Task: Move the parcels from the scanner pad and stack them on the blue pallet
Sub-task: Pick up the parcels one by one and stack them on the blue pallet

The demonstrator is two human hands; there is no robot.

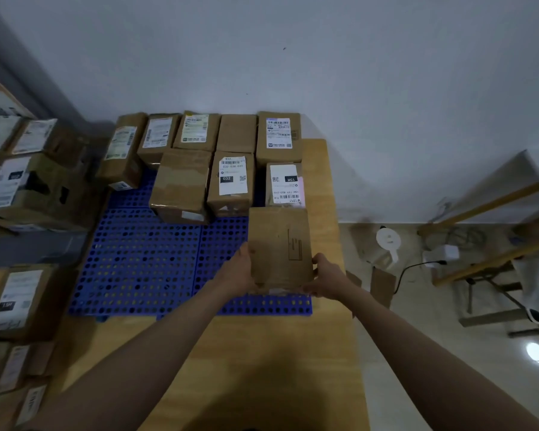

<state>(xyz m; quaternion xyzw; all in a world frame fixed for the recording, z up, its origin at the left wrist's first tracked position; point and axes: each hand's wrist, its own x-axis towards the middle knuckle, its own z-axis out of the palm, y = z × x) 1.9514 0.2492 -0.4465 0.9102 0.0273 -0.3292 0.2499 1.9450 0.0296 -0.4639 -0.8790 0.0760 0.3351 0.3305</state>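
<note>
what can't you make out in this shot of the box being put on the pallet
- Head view: whether the held box already rests on the blue pallet; the box itself, the left hand and the right hand hide its underside.
- Small print on the labels of the stacked boxes: too small and blurred.
- Boxes at the left: blurred and cut off by the frame edge.
- The scanner pad: not in the frame.

Both bare forearms reach forward, converging. The left hand [237, 272] and right hand [329, 279] face each other, fingers curled, gripping something held between them.
</note>
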